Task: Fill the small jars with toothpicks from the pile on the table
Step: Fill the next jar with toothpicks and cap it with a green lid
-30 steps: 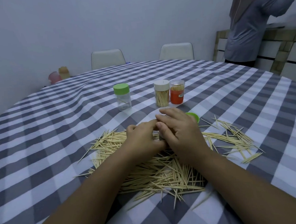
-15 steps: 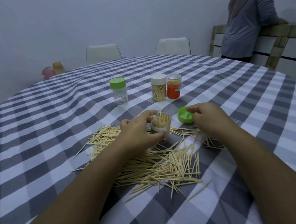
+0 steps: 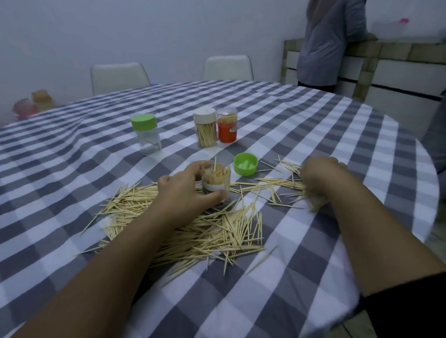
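A small clear jar [image 3: 216, 181] packed with toothpicks stands upright and lidless in the toothpick pile [image 3: 194, 231]. My left hand [image 3: 185, 191] grips it from the left, thumb and fingers curled round it. My right hand [image 3: 319, 172] lies blurred on the scattered toothpicks [image 3: 278, 183] at the right, fingers bent down onto them; I cannot tell whether it holds any. A loose green lid [image 3: 245, 164] lies upside down just behind the jar.
Farther back stand a near-empty green-lidded jar [image 3: 147, 134], a white-lidded jar of toothpicks [image 3: 205, 127] and an orange-labelled jar [image 3: 227, 125]. The checked tablecloth [image 3: 58, 164] covers a round table. Two white chairs and a standing person are behind it.
My right hand left the jar and moved right, past the green lid, onto the scattered toothpicks. My left hand kept its grip on the open jar.
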### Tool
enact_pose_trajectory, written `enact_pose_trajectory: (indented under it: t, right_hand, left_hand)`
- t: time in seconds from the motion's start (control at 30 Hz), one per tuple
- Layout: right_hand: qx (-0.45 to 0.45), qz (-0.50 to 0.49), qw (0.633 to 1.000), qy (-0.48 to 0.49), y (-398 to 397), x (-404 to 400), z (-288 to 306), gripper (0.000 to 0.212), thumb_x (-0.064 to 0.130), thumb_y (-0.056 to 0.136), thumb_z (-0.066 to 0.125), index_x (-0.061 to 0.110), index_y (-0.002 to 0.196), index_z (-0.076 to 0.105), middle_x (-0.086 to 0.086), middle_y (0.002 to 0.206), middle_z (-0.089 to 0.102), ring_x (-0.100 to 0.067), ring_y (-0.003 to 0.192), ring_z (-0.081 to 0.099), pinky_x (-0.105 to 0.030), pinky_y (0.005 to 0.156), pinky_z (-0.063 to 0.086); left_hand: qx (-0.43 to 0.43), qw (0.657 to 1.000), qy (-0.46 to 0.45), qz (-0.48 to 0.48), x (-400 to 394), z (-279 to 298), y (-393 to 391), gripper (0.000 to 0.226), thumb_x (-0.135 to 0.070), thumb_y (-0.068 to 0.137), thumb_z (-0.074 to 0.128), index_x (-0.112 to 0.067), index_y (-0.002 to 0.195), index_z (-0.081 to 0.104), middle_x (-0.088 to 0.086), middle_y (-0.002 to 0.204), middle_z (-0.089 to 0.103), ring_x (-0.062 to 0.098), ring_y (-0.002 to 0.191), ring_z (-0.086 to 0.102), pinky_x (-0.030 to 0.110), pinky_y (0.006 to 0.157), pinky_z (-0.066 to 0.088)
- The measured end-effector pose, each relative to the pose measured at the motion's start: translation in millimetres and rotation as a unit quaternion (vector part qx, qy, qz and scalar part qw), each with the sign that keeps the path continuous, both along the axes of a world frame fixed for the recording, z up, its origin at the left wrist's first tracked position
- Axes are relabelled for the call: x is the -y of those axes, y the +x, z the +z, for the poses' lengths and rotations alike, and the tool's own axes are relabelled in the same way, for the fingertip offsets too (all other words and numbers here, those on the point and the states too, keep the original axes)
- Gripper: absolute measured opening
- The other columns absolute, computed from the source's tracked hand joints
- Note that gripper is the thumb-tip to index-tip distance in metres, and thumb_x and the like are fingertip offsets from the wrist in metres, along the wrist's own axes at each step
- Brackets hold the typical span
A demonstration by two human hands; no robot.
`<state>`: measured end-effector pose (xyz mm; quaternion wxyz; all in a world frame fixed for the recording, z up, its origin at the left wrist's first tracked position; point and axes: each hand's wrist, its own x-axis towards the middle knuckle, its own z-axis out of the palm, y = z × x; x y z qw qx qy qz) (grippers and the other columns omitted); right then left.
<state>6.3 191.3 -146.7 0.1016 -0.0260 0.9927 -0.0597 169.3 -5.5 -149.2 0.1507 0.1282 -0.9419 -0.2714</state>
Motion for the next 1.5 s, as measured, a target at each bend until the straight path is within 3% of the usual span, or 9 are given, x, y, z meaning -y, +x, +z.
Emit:
enact_pose_trajectory:
  t: [0.17, 0.3, 0.53, 0.67, 0.77, 1.0, 1.2, 1.37, 1.5]
  right_hand:
    - [0.000, 0.063, 0.997, -0.038, 19, 8, 9, 0.034, 0.004, 0.095, 0.037, -0.004, 0.124, 0.054, -0.020, 0.128, 0.054, -0.034, 0.120, 0.051, -0.035, 0.095, 0.041]
    - [0.029, 0.099, 0.992, -0.077, 28, 15, 16, 0.038, 0.005, 0.095, 0.037, 0.005, 0.128, 0.056, -0.013, 0.126, 0.058, -0.027, 0.105, 0.057, -0.025, 0.077, 0.045]
    - [0.059, 0.127, 0.983, -0.122, 31, 12, 26, 0.035, 0.013, 0.096, 0.045, 0.003, 0.126, 0.057, -0.017, 0.130, 0.056, -0.031, 0.121, 0.052, -0.032, 0.094, 0.043]
    - [0.073, 0.167, 0.982, -0.050, 39, 6, 26, 0.055, 0.055, 0.089, 0.051, 0.009, 0.119, 0.057, -0.010, 0.130, 0.053, -0.027, 0.116, 0.050, -0.034, 0.086, 0.039]
    - [0.076, 0.181, 0.981, 0.002, 47, 8, 24, 0.061, 0.076, 0.071, 0.057, 0.015, 0.080, 0.053, -0.006, 0.106, 0.052, -0.023, 0.098, 0.047, -0.031, 0.075, 0.038]
    - [0.010, 0.238, 0.971, 0.031, 45, 18, 23, 0.037, 0.038, 0.089, 0.062, 0.008, 0.070, 0.051, -0.001, 0.067, 0.047, -0.019, 0.068, 0.047, -0.026, 0.051, 0.030]
    - [-0.053, 0.247, 0.966, 0.051, 39, 24, 8, 0.016, 0.016, 0.089, 0.057, 0.012, 0.073, 0.055, -0.002, 0.068, 0.050, -0.024, 0.073, 0.055, -0.027, 0.062, 0.039]
    - [-0.068, 0.228, 0.969, 0.072, 50, 23, 18, 0.030, 0.001, 0.084, 0.050, 0.012, 0.062, 0.034, -0.003, 0.064, 0.037, -0.016, 0.055, 0.034, -0.025, 0.050, 0.028]
    - [-0.111, 0.240, 0.960, 0.093, 57, 23, 16, 0.003, 0.003, 0.085, 0.052, 0.006, 0.083, 0.053, -0.005, 0.084, 0.049, -0.027, 0.085, 0.055, -0.029, 0.069, 0.035]
  left_hand:
    - [-0.013, 1.000, 0.000, 0.000, 4, -4, -2, 0.063, -0.050, 0.078, 0.068, -0.036, 0.134, 0.042, -0.017, 0.106, 0.055, 0.010, 0.122, 0.046, 0.033, 0.106, 0.017]
    - [-0.024, 1.000, -0.003, -0.003, 5, -6, -3, 0.064, -0.050, 0.078, 0.069, -0.035, 0.134, 0.042, -0.016, 0.108, 0.057, 0.007, 0.120, 0.048, 0.033, 0.107, 0.018]
    - [-0.027, 1.000, -0.004, -0.005, 8, -9, -6, 0.063, -0.052, 0.078, 0.068, -0.036, 0.133, 0.042, -0.013, 0.119, 0.061, 0.007, 0.121, 0.048, 0.032, 0.102, 0.016]
    - [-0.026, 1.000, -0.008, -0.002, 7, -9, -6, 0.063, -0.051, 0.079, 0.067, -0.036, 0.134, 0.041, -0.011, 0.120, 0.060, 0.009, 0.121, 0.047, 0.032, 0.102, 0.016]
    - [-0.026, 1.000, -0.011, -0.002, 6, -8, -6, 0.062, -0.050, 0.080, 0.067, -0.036, 0.134, 0.041, -0.013, 0.118, 0.060, 0.009, 0.121, 0.046, 0.032, 0.102, 0.016]
    - [-0.039, 0.999, 0.006, -0.010, 6, -8, -5, 0.061, -0.048, 0.079, 0.069, -0.035, 0.132, 0.044, -0.020, 0.101, 0.055, 0.002, 0.108, 0.043, 0.029, 0.099, 0.018]
    - [-0.054, 0.998, 0.014, -0.011, 6, -11, -3, 0.062, -0.050, 0.077, 0.071, -0.036, 0.131, 0.045, -0.021, 0.099, 0.054, -0.016, 0.084, 0.034, 0.027, 0.095, 0.018]
    - [-0.038, 0.999, 0.009, -0.019, 9, -12, -3, 0.083, -0.074, 0.057, 0.052, -0.040, 0.132, 0.043, -0.021, 0.105, 0.053, -0.003, 0.101, 0.036, 0.028, 0.097, 0.018]
    - [-0.040, 0.999, 0.014, -0.008, 9, -12, -3, 0.078, -0.066, 0.060, 0.056, -0.040, 0.132, 0.044, -0.021, 0.105, 0.052, -0.004, 0.098, 0.032, 0.026, 0.094, 0.018]
